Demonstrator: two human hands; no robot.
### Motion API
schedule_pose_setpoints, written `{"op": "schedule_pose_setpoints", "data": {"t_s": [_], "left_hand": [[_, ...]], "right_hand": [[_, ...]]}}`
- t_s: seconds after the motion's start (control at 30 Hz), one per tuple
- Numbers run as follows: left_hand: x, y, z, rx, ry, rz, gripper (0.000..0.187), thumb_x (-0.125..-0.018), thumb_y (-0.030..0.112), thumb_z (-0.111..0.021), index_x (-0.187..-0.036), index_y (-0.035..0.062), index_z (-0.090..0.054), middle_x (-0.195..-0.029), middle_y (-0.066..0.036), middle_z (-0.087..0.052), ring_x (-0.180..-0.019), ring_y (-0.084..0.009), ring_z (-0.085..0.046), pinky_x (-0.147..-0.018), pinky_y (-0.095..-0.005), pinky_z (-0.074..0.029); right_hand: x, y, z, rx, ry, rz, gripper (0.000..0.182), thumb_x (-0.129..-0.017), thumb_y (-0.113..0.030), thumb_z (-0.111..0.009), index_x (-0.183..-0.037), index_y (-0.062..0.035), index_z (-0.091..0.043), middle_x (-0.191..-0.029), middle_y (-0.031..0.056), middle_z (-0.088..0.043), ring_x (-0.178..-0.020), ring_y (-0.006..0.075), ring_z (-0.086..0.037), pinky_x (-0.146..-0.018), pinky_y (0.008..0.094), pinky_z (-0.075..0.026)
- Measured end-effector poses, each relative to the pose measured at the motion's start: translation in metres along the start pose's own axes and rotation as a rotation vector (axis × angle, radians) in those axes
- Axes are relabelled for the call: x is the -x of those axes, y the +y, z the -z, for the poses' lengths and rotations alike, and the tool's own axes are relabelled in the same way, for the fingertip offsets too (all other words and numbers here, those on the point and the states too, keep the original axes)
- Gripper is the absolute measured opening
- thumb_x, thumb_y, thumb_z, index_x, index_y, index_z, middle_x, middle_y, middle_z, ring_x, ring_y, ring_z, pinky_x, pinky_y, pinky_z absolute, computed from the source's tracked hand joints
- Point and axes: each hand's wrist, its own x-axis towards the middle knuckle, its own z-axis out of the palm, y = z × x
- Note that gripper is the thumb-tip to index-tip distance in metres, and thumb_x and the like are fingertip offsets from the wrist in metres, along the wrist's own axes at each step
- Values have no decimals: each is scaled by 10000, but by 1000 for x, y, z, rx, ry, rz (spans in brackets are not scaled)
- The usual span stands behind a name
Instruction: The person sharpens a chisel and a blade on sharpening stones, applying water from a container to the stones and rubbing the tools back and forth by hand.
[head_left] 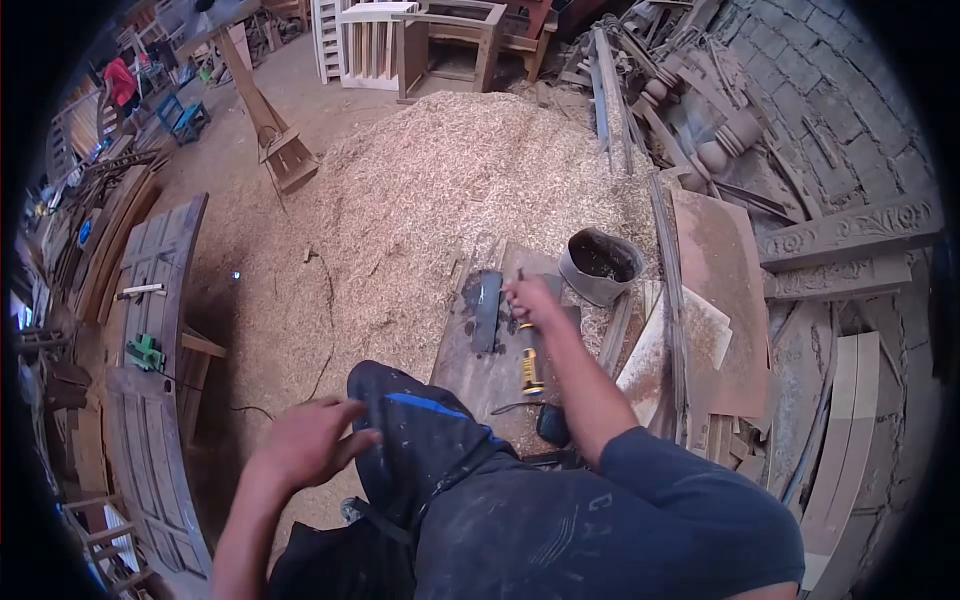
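Observation:
My right hand (535, 302) is closed around the blade end of a chisel with a yellow and black handle (531, 365); the handle points back toward me, and most of the blade is hidden by my fingers. Just left of it, a dark grey sharpening stone (487, 312) lies on a wooden board (458, 365) with wet patches. A cut-down bucket (600, 283) with dark contents stands beyond my right hand. Near my left knee, my left hand (308, 440) hangs in the air, fingers apart, holding nothing. A small black object (552, 425) with a strap lies at the near end of the board.
A big heap of wood shavings (440, 180) spreads ahead. To the left, a panelled door (145, 400) lies flat with a green tool (146, 352) on it. Plywood sheets (718, 300) and carved timber (850, 240) lean at right. A person in red (122, 85) is far left.

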Motion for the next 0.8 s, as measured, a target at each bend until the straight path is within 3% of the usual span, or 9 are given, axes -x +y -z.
{"op": "schedule_pose_setpoints", "data": {"t_s": [0.13, 0.2, 0.3, 0.4, 0.43, 0.53, 0.57, 0.67, 0.8], "left_hand": [[-81, 15, -44, 174, -29, -23, 529, -963, 492, -611, -1243, 45, -648, -1163, -200, -687, -1091, -398, -651, -916, -476, -523], [-115, 33, -73, 355, 42, 126, 573, -967, 503, -607, -1293, 33, -628, -1217, -215, -678, -1117, -397, -654, -945, -459, -518], [-159, 49, -137, 770, 167, 127, 651, -964, 524, -608, -1363, 11, -573, -1223, -264, -663, -1128, -378, -661, -972, -431, -506], [-184, 76, -178, 1052, 86, 228, 773, -950, 552, -635, -1445, -23, -486, -1196, -235, -663, -1086, -283, -651, -943, -388, -505], [-189, 82, -195, 1103, 152, 206, 843, -935, 556, -664, -1473, -49, -429, -1084, -199, -655, -954, -221, -637, -846, -351, -525], [-196, 99, -221, 1211, 52, 311, 814, -940, 515, -684, -1458, -59, -430, -1047, -156, -649, -872, -198, -630, -767, -326, -529], [-196, 102, -224, 1323, -4, 292, 712, -940, 473, -672, -1368, -67, -492, -1142, -249, -671, -1058, -286, -662, -954, -379, -496], [-195, 108, -209, 1371, -102, 316, 591, -930, 388, -706, -1283, -49, -522, -1086, -201, -685, -991, -263, -665, -925, -383, -500], [-204, 105, -214, 1311, 71, 237, 437, -942, 259, -716, -1217, -11, -508, -919, -75, -608, -800, -125, -583, -696, -320, -508]], "right_hand": [[-11, 35, -18, -260, -134, -154, 149, -1011, -137, -601, -930, -13, -603, -694, 9, -516, -479, 64, -405, -372, 225, -308], [-10, 42, -16, -366, -230, -223, 175, -1038, -209, -594, -958, -55, -576, -696, -18, -498, -481, 57, -383, -394, 214, -302], [2, 38, -9, -543, -353, -281, 191, -1049, -252, -583, -964, -84, -548, -692, -30, -489, -477, 60, -369, -414, 206, -294], [10, 39, -8, -676, -501, -285, 220, -1063, -297, -556, -974, -97, -543, -696, -37, -481, -475, 48, -365, -418, 194, -288], [10, 40, -7, -718, -555, -279, 228, -1066, -306, -548, -972, -99, -544, -695, -38, -475, -475, 43, -364, -416, 193, -287], [11, 44, -10, -822, -718, -272, 262, -1074, -337, -522, -965, -102, -551, -689, -47, -454, -472, 21, -360, -412, 188, -279], [11, 45, -12, -858, -754, -284, 267, -1072, -344, -524, -964, -101, -551, -691, -48, -454, -471, 21, -360, -412, 188, -278], [7, 44, -16, -892, -835, -306, 282, -1065, -362, -532, -964, -100, -551, -693, -50, -456, -471, 17, -360, -412, 187, -274], [7, 38, -22, -914, -859, -309, 288, -1057, -371, -544, -965, -98, -549, -689, -51, -439, -474, 10, -351, -414, 184, -262]]}}
